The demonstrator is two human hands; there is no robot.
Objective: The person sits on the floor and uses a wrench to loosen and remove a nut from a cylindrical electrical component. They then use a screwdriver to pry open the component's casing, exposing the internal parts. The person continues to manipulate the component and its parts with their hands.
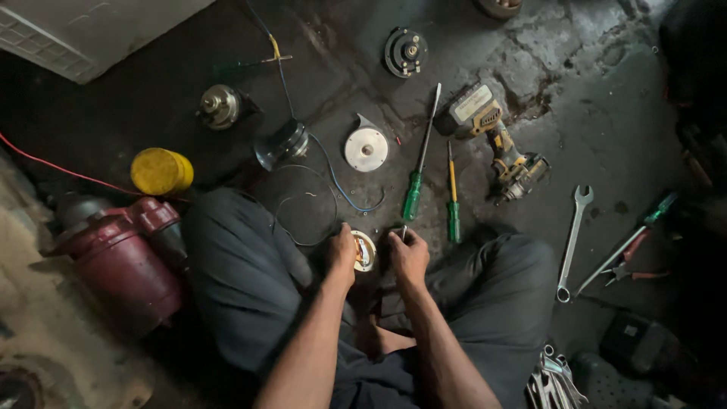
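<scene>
A: What is held in the left hand (341, 256)?

B: A small round part (364, 251) with a copper-coloured face is gripped at its left edge by the left hand, low between the knees and just above the floor (606, 129).

A: And the right hand (409, 256)?

B: It is closed around a thin tool (404, 232), of which only a short metal tip is seen above the fist. The tip is just beside the round part, but whether it touches cannot be told.

A: What is laid out ahead of the hands?

B: Two green-handled screwdrivers are seen on the floor: a long one (421, 155) and a shorter one (452, 195) with a yellow shaft, lying side by side just beyond the right hand. A white round cover (366, 148) is placed to their left, and a black round part (406, 52) farther off. A cordless drill (494, 140) in yellow and black is lying to the right of the screwdrivers.

A: And at the sides?

B: A spanner (572, 242) and a pair of pliers (632, 269) are found well to the right. To the left, a yellow can (161, 172) is seen on its side, near a dark red motor (121, 254). A thin wire (307, 208) is looped over the left knee, close to the left hand.
</scene>
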